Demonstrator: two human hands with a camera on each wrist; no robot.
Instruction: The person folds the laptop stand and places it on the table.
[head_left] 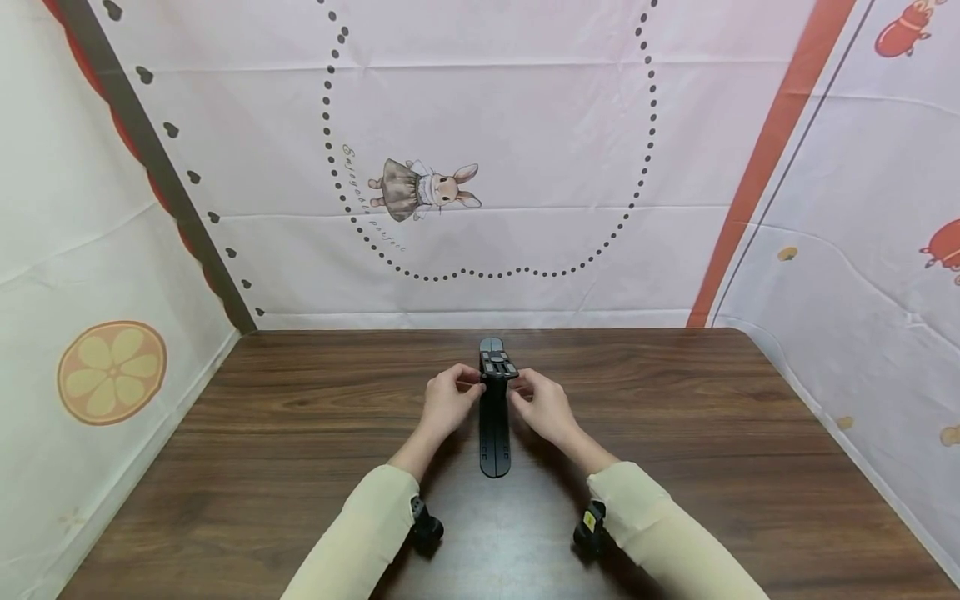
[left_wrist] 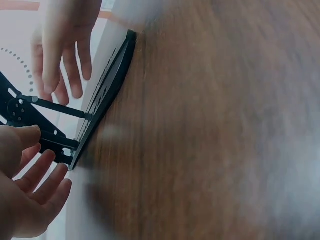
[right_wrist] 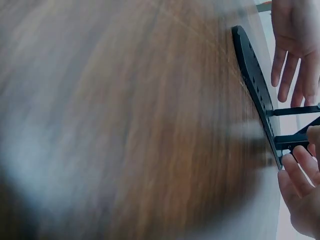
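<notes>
A black folding stand [head_left: 494, 433] is upright on the table, its long flat base with rounded ends pointing toward me. Hinged struts [left_wrist: 62, 107] rise from the base to a raised top plate [head_left: 497, 363] with grey pads. My left hand [head_left: 447, 404] holds the stand's left side near the hinge between thumb and forefinger, the other fingers loosely bent. On the opposite side, my right hand [head_left: 546, 407] has its thumb and forefinger at the struts [right_wrist: 295, 111]. The exact finger contacts are partly hidden behind the stand in the wrist views.
The brown wood-grain table [head_left: 315, 467] extends around the stand. A printed cloth [head_left: 525, 167] hangs behind and along both sides, meeting the table's edges. Small black cameras [head_left: 426, 529] are strapped at both wrists.
</notes>
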